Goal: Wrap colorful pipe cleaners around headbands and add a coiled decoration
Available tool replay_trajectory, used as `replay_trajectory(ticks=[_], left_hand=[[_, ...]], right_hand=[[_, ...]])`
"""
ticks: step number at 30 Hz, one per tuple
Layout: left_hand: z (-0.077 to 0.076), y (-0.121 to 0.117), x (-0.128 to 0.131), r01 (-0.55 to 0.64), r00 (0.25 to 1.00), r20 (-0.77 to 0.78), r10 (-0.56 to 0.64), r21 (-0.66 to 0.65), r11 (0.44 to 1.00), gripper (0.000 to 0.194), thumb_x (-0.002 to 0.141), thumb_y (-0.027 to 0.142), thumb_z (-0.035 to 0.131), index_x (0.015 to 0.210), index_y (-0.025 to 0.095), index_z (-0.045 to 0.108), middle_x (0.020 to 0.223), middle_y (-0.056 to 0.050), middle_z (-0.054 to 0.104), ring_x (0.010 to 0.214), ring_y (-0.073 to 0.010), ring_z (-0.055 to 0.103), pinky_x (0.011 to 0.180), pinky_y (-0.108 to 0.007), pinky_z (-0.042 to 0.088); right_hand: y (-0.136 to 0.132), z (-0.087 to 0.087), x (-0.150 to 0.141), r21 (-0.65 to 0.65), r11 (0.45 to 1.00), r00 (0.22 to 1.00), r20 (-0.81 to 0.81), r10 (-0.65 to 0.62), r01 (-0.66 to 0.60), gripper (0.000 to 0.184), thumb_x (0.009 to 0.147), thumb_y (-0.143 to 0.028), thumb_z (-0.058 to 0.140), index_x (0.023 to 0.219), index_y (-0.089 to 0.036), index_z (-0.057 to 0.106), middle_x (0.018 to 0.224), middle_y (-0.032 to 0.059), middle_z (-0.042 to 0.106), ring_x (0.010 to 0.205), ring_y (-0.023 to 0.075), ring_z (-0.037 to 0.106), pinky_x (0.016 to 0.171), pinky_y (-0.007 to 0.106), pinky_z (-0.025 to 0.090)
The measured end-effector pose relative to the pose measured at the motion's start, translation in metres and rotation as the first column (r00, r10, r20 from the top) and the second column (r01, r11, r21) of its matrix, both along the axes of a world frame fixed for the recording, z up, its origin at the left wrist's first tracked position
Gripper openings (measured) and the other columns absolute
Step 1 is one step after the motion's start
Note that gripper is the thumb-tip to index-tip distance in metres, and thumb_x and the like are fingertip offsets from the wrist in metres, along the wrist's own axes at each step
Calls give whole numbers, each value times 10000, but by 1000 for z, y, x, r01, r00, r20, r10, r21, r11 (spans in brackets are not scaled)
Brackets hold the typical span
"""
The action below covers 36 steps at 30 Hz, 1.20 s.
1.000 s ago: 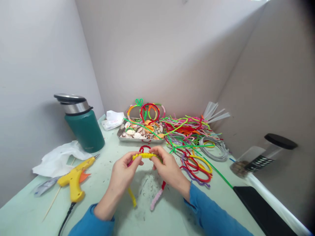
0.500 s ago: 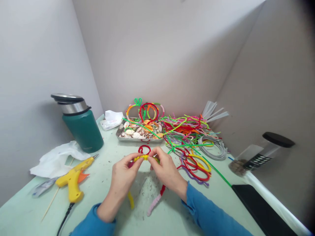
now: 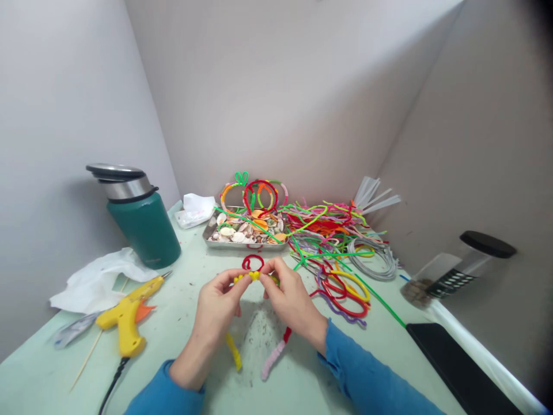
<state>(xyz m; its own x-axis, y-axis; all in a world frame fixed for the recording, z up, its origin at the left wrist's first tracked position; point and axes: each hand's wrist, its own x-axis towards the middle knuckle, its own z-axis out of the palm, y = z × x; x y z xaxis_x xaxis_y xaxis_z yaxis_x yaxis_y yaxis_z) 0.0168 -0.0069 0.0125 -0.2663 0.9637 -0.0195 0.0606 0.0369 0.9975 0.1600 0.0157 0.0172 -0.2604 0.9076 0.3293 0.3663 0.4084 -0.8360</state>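
Between my fingertips is a yellow pipe cleaner [image 3: 254,276] with a bumpy, twisted look. My left hand [image 3: 218,300] pinches it from the left, and my right hand [image 3: 287,297] pinches it close by on the right. Below my left hand hangs a yellow end [image 3: 234,351]. A pink and red wrapped end [image 3: 273,361] sticks out beneath my right hand. Whether these ends join the yellow piece is hidden behind the hands. Just beyond my fingers lies a red pipe cleaner spiral [image 3: 253,263] on the table.
A metal tray [image 3: 246,246] of seashells stands behind, with pipe cleaner rings [image 3: 260,197] above it. Loose pipe cleaners [image 3: 322,222] heap to its right. At left are a yellow glue gun [image 3: 127,317] and a green bottle [image 3: 144,230]; at right, a clear jar [image 3: 453,271] and black object [image 3: 462,363].
The yellow end below my left hand has swung slightly right, and the pink end has shifted a little right. Both hands keep their pinch on the yellow piece.
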Motion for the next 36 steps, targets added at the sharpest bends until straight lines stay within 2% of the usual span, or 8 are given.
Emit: replay_trajectory(ticks=[3, 9, 16, 19, 22, 26, 30, 36], left_hand=[[-2, 2, -2, 6, 1000, 25, -7, 29, 1000, 333, 659, 423, 662, 842, 150, 612, 549, 53, 561, 331, -36, 359, 342, -174, 310], [-6, 5, -8, -53, 996, 77, 47, 85, 995, 308, 674, 414, 659, 825, 174, 537, 483, 97, 487, 317, -37, 363, 327, -164, 302], [-3, 5, -7, -62, 990, 133, 52, 74, 995, 340, 649, 417, 672, 806, 174, 494, 599, 53, 601, 310, -23, 367, 326, -167, 307], [-2, 4, -7, -58, 991, 128, 48, 75, 995, 337, 650, 412, 671, 808, 164, 507, 532, 60, 568, 321, -32, 386, 341, -159, 320], [-1, 3, -7, -36, 990, 139, 26, 71, 997, 323, 689, 429, 634, 832, 162, 521, 491, 61, 527, 403, -77, 481, 400, -177, 408], [2, 2, -10, -65, 988, 142, 54, 76, 995, 311, 713, 441, 605, 838, 168, 524, 640, 24, 564, 576, -134, 581, 473, -246, 504], [2, 2, -11, -55, 992, 114, 49, 49, 997, 299, 705, 426, 619, 809, 157, 540, 702, 13, 564, 608, -136, 587, 499, -255, 516], [0, 3, -13, -60, 998, 19, 60, 22, 998, 325, 696, 458, 621, 807, 161, 550, 660, 9, 566, 591, -143, 574, 488, -263, 512]], right_hand=[[2, 0, 1, -28, 1000, 1000, -8, 14, -14, 37, 814, -218, 471, 836, -200, 494, 749, -10, 569, 628, 122, 538, 571, 222, 400], [3, 2, 1, -90, 995, 996, -80, 46, -53, 69, 830, -223, 440, 872, -203, 492, 693, -35, 569, 523, 96, 539, 512, 208, 397], [3, -3, -4, -181, 984, 983, -178, -38, 5, 30, 818, -225, 446, 810, -198, 455, 577, -41, 556, 487, 105, 547, 462, 195, 410], [4, -4, -5, -243, 970, 973, -222, -57, 2, 41, 805, -237, 453, 795, -201, 436, 589, -39, 561, 460, 106, 536, 417, 193, 404], [6, -3, -3, -218, 975, 967, -231, -104, 52, 38, 791, -227, 463, 784, -198, 440, 659, -26, 591, 448, 89, 521, 420, 191, 392], [8, -2, -1, -189, 976, 966, -212, -147, 107, 34, 782, -219, 472, 777, -192, 452, 685, -18, 605, 457, 83, 520, 464, 202, 399], [10, -2, 0, -191, 975, 965, -211, -153, 113, 41, 783, -229, 473, 780, -194, 452, 679, -18, 598, 471, 92, 525, 486, 215, 406], [8, -1, -1, -184, 977, 963, -223, -150, 110, 46, 780, -230, 477, 771, -193, 452, 665, -19, 590, 466, 95, 511, 481, 217, 397]])
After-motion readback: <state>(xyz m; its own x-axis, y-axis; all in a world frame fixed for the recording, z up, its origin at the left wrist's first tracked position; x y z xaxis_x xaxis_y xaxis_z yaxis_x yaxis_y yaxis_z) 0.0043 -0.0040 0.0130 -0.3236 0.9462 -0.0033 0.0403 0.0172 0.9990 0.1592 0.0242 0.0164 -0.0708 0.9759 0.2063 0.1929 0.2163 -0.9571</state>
